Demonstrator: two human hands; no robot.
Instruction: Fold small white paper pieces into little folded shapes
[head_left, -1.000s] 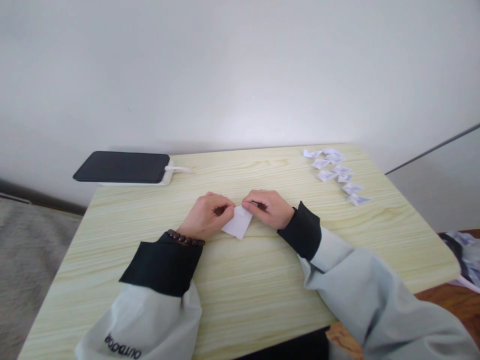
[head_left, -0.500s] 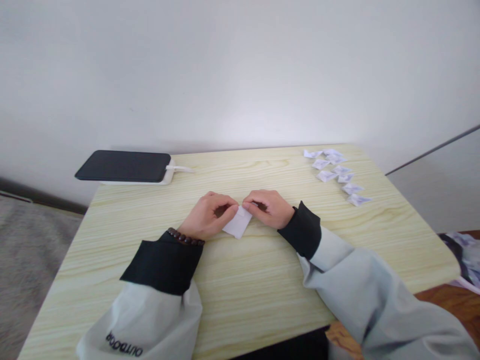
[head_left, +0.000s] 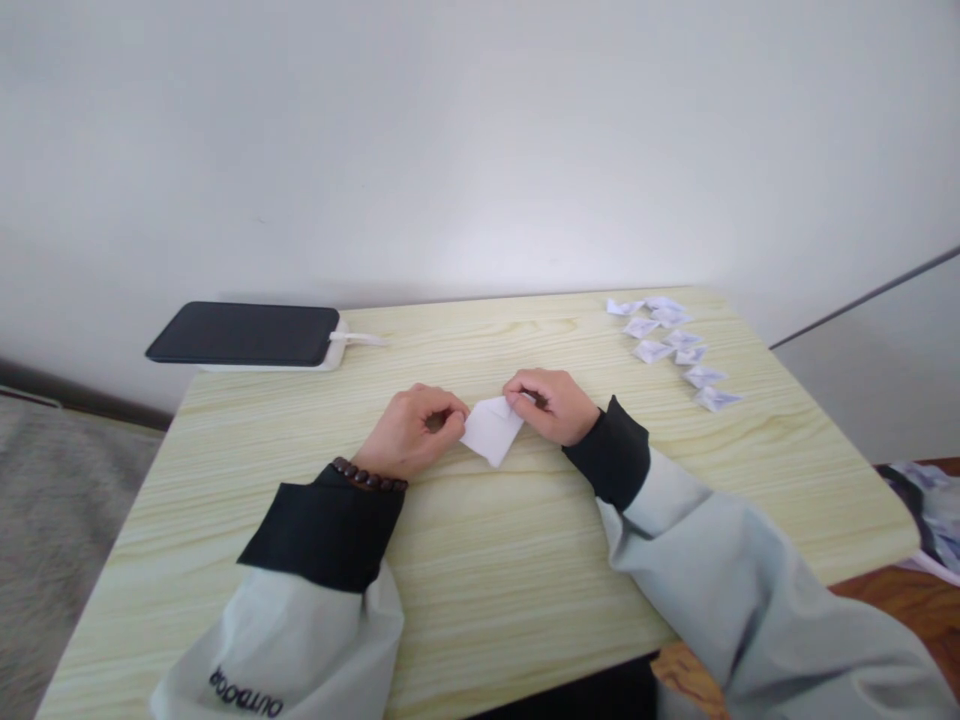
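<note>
A small piece of folded white paper (head_left: 492, 432) is held between my two hands above the middle of the table. My left hand (head_left: 420, 428) pinches its left corner between thumb and forefinger. At its upper right edge, my right hand (head_left: 551, 404) grips the paper with thumb and bent fingers. One corner of the paper points down toward me, and a crease line shows near its top. The fingertips cover parts of both side corners.
Several small folded white paper pieces (head_left: 675, 340) lie grouped at the back right of the pale wooden table (head_left: 480, 590). At the back left, a phone (head_left: 247, 333) rests on a white block with a white cable (head_left: 358, 339). A white wall (head_left: 480, 150) stands behind.
My right hand has shifted slightly right and away from my left hand, drawing the paper along. More of the paper now shows between the hands.
</note>
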